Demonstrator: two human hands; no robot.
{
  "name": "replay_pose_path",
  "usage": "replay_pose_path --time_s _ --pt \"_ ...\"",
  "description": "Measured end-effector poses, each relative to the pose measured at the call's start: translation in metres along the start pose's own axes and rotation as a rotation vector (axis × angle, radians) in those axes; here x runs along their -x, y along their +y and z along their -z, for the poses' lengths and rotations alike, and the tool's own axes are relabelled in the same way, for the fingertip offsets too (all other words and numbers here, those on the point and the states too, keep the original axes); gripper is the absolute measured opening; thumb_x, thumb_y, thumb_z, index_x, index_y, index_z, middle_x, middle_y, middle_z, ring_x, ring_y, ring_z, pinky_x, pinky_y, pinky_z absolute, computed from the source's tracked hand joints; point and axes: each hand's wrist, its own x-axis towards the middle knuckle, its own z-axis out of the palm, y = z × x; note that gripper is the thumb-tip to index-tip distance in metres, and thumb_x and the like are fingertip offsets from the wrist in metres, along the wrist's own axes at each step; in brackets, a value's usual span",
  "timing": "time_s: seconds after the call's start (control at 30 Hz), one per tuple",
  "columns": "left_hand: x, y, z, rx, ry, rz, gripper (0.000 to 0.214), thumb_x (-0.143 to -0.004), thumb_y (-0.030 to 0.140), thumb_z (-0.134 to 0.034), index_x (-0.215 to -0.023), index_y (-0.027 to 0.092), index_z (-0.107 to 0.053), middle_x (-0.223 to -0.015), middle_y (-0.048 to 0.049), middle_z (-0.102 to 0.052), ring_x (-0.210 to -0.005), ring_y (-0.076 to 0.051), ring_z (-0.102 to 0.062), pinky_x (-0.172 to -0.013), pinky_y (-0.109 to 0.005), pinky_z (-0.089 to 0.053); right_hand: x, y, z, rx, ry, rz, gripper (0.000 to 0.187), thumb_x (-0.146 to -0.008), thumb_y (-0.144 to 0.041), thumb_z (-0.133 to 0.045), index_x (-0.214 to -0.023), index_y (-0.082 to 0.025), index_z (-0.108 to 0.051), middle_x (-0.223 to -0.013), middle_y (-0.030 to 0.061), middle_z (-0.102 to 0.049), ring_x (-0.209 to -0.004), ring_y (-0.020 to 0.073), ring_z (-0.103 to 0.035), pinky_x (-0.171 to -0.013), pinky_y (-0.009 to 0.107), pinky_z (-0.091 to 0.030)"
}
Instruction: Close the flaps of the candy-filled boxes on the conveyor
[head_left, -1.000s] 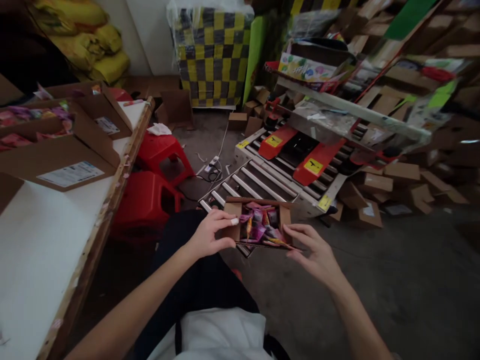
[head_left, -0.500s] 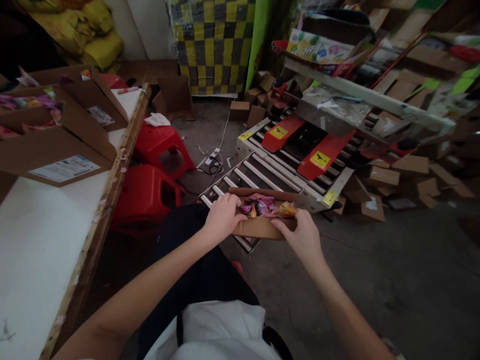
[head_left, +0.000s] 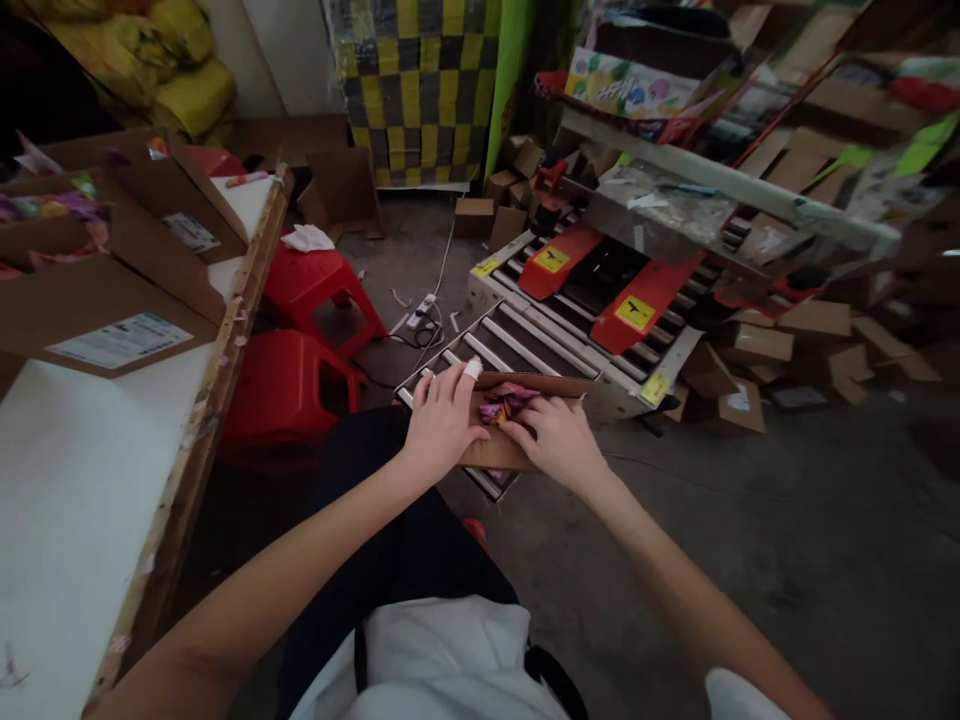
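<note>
Head view looks down on a small cardboard box that sits at the near end of a roller conveyor, just in front of the person's lap. The left hand lies flat over the box's left side, its fingers stretched out and slightly spread, with a white wrap on one fingertip. The right hand rests on the near right part of the box top, its fingers bent down against the bright packets that show in the opening; whether they pinch anything cannot be told. The two hands almost touch over the box. Farther along the conveyor stand two red guide arms with yellow labels. On the left runs a white counter that carries large open cartons. Two red stools stand on the floor between the counter and the conveyor. Small closed boxes lie scattered on the floor to the right, and a yellow-and-black checked stack stands against the back wall beside yellow sacks.
</note>
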Motion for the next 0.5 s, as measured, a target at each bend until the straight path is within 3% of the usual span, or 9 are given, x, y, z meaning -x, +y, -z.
replay_pose_path --time_s 0.1,0.2,0.27,0.37,0.5 --pt "-0.005 -0.003 0.004 -0.011 -0.041 -0.023 0.089 -0.060 0.044 -0.080 -0.131 0.013 -0.037 -0.119 -0.0155 -0.053 -0.112 -0.032 -0.051 -0.098 -0.044 -0.037 0.001 0.003 -0.008 -0.046 0.089 0.017 0.033 -0.089 -0.044 -0.050 -0.076 -0.019 -0.068 -0.087 0.0056 -0.067 -0.087 0.0241 -0.056 -0.077 0.039 -0.038" --pt "-0.006 -0.005 0.005 -0.011 -0.040 -0.037 0.086 -0.059 0.046 -0.080 -0.128 0.014 -0.040 -0.116 -0.0133 -0.053 -0.107 -0.030 -0.051 -0.094 -0.042 -0.039 0.013 0.001 -0.016 -0.185 0.349 0.024 0.030 -0.088 -0.043 -0.051 -0.094 -0.017 -0.065 -0.096 0.0096 -0.065 -0.094 0.0244 -0.056 -0.082 0.039 -0.041" --pt "-0.005 -0.005 0.004 -0.013 -0.031 -0.039 0.083 -0.060 0.045 -0.079 -0.127 0.014 -0.041 -0.116 -0.0127 -0.052 -0.107 -0.030 -0.051 -0.093 -0.042 -0.039 0.018 -0.006 -0.019 -0.260 0.416 0.101 0.033 -0.088 -0.042 -0.052 -0.107 -0.016 -0.060 -0.109 0.0126 -0.062 -0.104 0.0256 -0.053 -0.088 0.040 -0.041" --pt "-0.004 -0.005 0.004 -0.029 -0.029 -0.038 0.077 -0.063 0.040 -0.079 -0.126 0.015 -0.040 -0.115 -0.0122 -0.052 -0.106 -0.029 -0.051 -0.093 -0.041 -0.039 0.014 -0.018 -0.018 -0.298 0.240 0.216 0.031 -0.089 -0.038 -0.051 -0.112 -0.019 -0.060 -0.117 0.0103 -0.061 -0.110 0.0260 -0.052 -0.092 0.041 -0.042" --pt "-0.004 -0.004 0.004 -0.012 -0.013 -0.048 0.072 -0.064 0.038 -0.078 -0.122 0.014 -0.042 -0.117 -0.0135 -0.052 -0.109 -0.030 -0.050 -0.095 -0.042 -0.037 -0.008 -0.021 -0.013 -0.332 0.085 0.047 0.024 -0.092 -0.030 -0.045 -0.096 -0.021 -0.066 -0.107 0.0056 -0.067 -0.103 0.0220 -0.059 -0.087 0.034 -0.046"
